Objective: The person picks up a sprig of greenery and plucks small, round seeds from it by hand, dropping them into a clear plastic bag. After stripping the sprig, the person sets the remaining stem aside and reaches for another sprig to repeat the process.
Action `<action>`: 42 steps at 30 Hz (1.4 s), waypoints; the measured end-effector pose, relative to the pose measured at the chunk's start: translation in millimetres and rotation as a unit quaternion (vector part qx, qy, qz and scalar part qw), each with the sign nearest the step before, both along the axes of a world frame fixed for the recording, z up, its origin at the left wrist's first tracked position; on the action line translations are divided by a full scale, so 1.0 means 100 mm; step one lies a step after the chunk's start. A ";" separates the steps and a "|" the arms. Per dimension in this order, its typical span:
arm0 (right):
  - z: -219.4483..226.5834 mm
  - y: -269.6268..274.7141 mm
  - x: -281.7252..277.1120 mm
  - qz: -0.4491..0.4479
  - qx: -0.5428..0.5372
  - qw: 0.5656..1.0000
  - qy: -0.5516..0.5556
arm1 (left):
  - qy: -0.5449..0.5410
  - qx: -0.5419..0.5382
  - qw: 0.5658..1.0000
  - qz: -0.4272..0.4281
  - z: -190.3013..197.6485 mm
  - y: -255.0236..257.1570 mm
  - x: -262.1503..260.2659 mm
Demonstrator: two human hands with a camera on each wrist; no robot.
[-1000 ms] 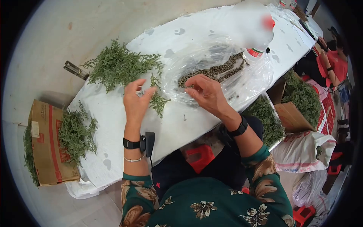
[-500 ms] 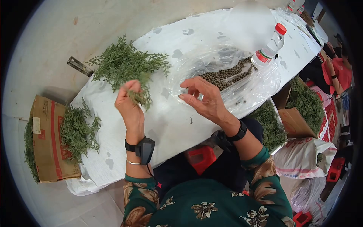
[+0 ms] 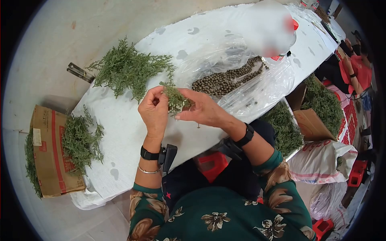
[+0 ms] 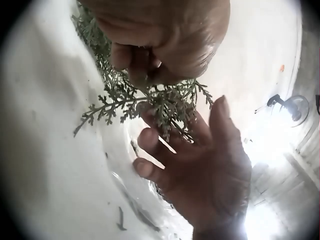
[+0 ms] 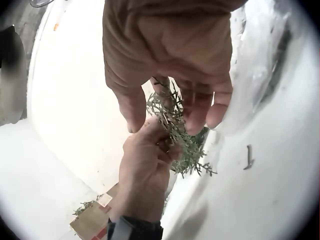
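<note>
My left hand (image 3: pixel 154 114) pinches a small green conifer sprig (image 3: pixel 173 99) between thumb and fingertips, over the white table. Facing it, my right hand (image 3: pixel 205 110) has its fingers relaxed around the leafy part, with the thumb apart. In the left wrist view the sprig (image 4: pixel 167 107) spreads its scaly twigs in front of the right hand's fingers (image 4: pixel 150 139). The right wrist view has the sprig (image 5: pixel 182 142) between the two hands. A pile of similar sprigs (image 3: pixel 124 68) lies just beyond the left hand.
Small brown round pellets (image 3: pixel 225 80) lie on clear plastic sheeting (image 3: pixel 269 88) beyond the right hand. Cardboard boxes with greenery (image 3: pixel 56 156) stand at left and right. A nail-like piece (image 5: pixel 248 157) sticks up near the table's front edge. A seated person (image 3: pixel 358 68) is at far right.
My left hand picked a sprig from near the pile and brought it rightward. The right hand has moved left and down to meet it, and the sprig is now between both hands.
</note>
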State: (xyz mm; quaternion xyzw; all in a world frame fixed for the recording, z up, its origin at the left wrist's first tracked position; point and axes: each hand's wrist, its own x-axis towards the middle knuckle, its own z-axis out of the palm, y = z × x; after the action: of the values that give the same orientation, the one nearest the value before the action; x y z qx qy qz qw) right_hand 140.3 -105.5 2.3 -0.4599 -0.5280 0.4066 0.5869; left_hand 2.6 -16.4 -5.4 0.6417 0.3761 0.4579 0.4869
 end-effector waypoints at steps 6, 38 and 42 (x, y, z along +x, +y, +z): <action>-0.07 0.00 0.05 -0.041 0.022 0.999 -0.006 | 0.077 0.169 0.983 -0.006 -0.02 -0.04 0.05; 0.15 -0.61 0.52 -0.317 0.028 0.943 -0.097 | -0.155 -0.248 0.925 -0.243 0.15 -0.46 0.20; 0.17 -0.62 0.46 -0.135 -0.014 0.990 0.042 | -0.093 -0.215 0.934 -0.269 0.15 -0.50 0.22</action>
State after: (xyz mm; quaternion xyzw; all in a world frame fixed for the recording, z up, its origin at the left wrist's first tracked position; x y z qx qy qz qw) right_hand 186.5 -167.2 19.2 -0.5174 -0.4302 0.3500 0.6517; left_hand 24.8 -66.8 9.6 0.5536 0.2317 0.2759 0.7508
